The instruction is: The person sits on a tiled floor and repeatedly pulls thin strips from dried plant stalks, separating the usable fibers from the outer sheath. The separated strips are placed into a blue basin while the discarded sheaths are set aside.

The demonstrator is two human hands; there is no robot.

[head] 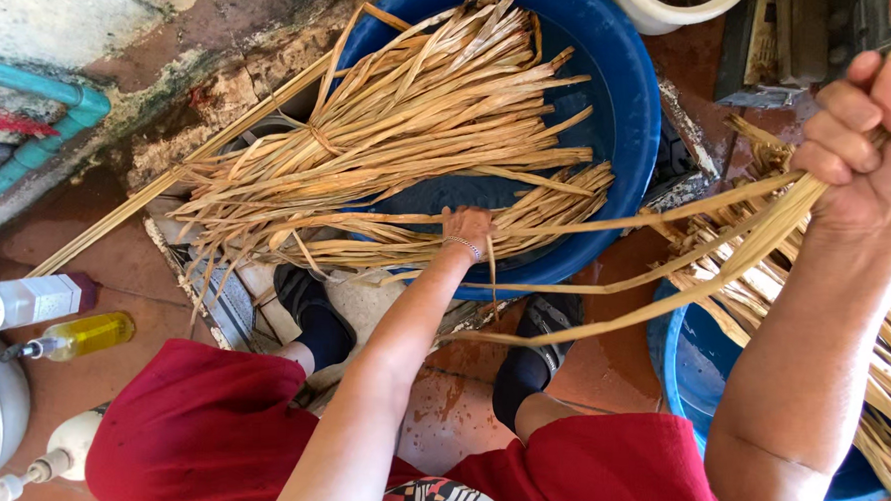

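Head view: right hand (861, 128) fists dry strips (665, 260) (ends cut off); left hand (466, 229) grip unclear.

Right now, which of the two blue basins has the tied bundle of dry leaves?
The big blue basin ahead, where the left hand reaches; the other basin sits under the right arm.
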